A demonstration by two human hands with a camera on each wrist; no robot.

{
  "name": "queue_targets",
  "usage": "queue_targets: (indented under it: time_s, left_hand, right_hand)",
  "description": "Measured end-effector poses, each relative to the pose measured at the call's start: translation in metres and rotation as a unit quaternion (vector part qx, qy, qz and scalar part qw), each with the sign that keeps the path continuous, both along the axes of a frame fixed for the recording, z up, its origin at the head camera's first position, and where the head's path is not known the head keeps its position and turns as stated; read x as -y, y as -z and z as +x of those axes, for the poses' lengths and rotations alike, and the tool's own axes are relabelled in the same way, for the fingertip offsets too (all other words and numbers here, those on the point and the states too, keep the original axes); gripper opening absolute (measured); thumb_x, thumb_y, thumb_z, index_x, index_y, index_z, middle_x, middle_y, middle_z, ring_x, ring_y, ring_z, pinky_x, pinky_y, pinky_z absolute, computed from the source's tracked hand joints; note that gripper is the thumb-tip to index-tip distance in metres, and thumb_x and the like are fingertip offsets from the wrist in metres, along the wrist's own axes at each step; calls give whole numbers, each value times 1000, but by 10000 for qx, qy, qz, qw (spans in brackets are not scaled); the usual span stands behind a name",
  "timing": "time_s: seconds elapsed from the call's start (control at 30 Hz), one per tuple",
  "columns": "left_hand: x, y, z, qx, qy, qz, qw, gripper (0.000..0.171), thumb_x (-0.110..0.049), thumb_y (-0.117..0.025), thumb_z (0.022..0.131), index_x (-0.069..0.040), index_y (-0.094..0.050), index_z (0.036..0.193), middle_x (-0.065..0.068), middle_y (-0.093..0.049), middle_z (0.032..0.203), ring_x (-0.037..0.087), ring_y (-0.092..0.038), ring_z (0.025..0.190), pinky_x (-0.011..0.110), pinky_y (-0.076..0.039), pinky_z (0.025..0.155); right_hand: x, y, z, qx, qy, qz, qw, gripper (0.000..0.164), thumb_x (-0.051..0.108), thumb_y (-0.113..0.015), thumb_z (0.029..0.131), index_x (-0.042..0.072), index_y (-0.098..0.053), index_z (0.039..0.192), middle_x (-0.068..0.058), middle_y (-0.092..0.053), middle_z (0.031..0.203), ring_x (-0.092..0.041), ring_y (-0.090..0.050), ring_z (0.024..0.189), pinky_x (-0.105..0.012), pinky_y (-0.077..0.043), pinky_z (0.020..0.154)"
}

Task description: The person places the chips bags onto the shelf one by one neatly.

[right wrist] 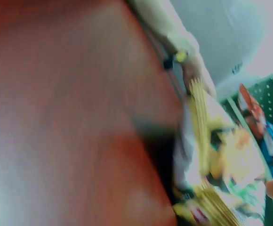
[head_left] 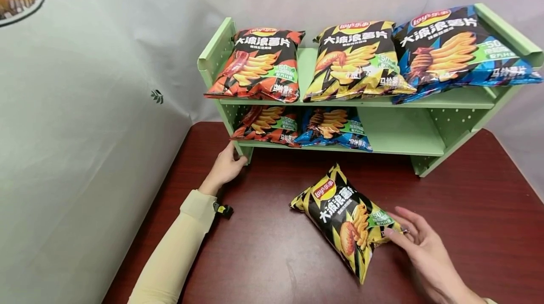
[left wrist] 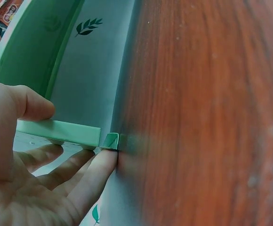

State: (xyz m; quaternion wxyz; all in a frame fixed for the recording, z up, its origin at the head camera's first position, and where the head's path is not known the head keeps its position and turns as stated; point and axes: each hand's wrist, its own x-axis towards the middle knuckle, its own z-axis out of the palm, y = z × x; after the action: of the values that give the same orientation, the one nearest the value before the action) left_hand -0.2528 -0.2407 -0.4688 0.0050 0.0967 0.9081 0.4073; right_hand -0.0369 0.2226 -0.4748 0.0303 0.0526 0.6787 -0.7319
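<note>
A yellow-and-black bag of potato chips is tilted over the table in front of a green two-tier shelf. My right hand pinches its lower right corner, thumb on the printed face and fingers behind. In the right wrist view the bag is blurred, with a dark shadow below it. At the shelf's lower left end, my left hand grips the leg. The left wrist view has the thumb on one side of the green leg and the other fingers beneath it.
On the top tier sit a red chip bag, a yellow one and a blue one. Below them lie another red bag and a blue bag, left of a bare stretch. The reddish-brown table meets a pale curtain.
</note>
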Motion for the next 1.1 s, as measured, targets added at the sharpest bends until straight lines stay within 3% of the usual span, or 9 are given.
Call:
queue_targets:
  time_s: [0.1,0.2,0.33,0.43,0.47,0.57,0.63,0.93,1.1]
  left_hand:
    - [-1,0,0,54,12,54,10000,76,-19,-58,97,-26,-25,165,14,-59,146,29,-59,96,44,-44,81]
    - [0,1,0,78,-3,42,10000,74,-20,-58,98,-25,-26,165,14,-58,148,29,-60,100,44,-45,83]
    - [1,1,0,62,-19,27,10000,75,-19,-59,97,-23,-26,165,15,-58,148,29,-60,102,44,-45,84]
    - [2,1,0,13,-4,36,10000,78,-18,-59,96,-26,-24,166,14,-57,150,28,-60,93,43,-45,81]
    - [2,1,0,5,6,52,10000,80,-18,-59,96,-28,-22,166,14,-56,151,28,-59,85,43,-44,78]
    - [2,2,-1,-23,33,65,10000,83,-18,-59,96,-33,-18,167,13,-53,154,25,-56,74,41,-44,72]
    - [2,3,-2,-21,43,71,10000,84,-19,-59,96,-35,-16,167,13,-51,157,25,-57,74,40,-44,71]
    - [1,2,-2,-28,26,76,10000,83,-19,-59,96,-34,-18,167,15,-52,156,29,-60,85,42,-45,74]
    - [1,1,-1,-7,38,129,9999,83,-18,-60,97,-34,-19,166,14,-53,154,29,-61,91,41,-45,75]
  right_hand:
    - [-9,-6,-1,-1124,-88,1024,9883,60,-15,-66,91,7,-49,145,19,-67,133,7,-64,117,-7,-50,90]
    - [-9,-18,-2,-2055,-144,2422,9481,69,-16,-76,81,2,-54,144,15,-63,139,9,-58,126,-5,-45,99]
    - [-4,-32,-8,-3741,-484,3919,8391,51,25,-75,96,1,-63,139,-9,-61,145,-4,-48,143,-12,-31,118]
    - [-1,-37,-14,-4927,-1095,4565,7327,57,46,-50,107,0,-64,138,-23,-58,146,-24,-42,150,-28,-21,129]
    - [-1,-38,-14,-5098,-1316,4771,7037,55,43,-44,109,2,-64,139,-23,-57,148,-29,-41,150,-32,-18,130]
    - [0,-37,-17,-5322,-1838,5189,6432,51,35,-32,112,8,-62,144,-22,-53,152,-39,-44,146,-41,-14,131]
    - [1,-36,-19,-5348,-1995,5340,6237,51,32,-28,112,11,-60,146,-20,-52,155,-40,-47,143,-42,-13,131]
    - [10,-25,-27,-5460,-2424,5701,5640,51,28,-22,114,19,-54,152,-16,-47,160,-38,-46,144,-49,-11,131]
    - [14,-18,-30,-5372,-2494,5851,5539,54,30,-17,112,23,-53,152,-12,-46,161,-35,-46,145,-50,-10,129]
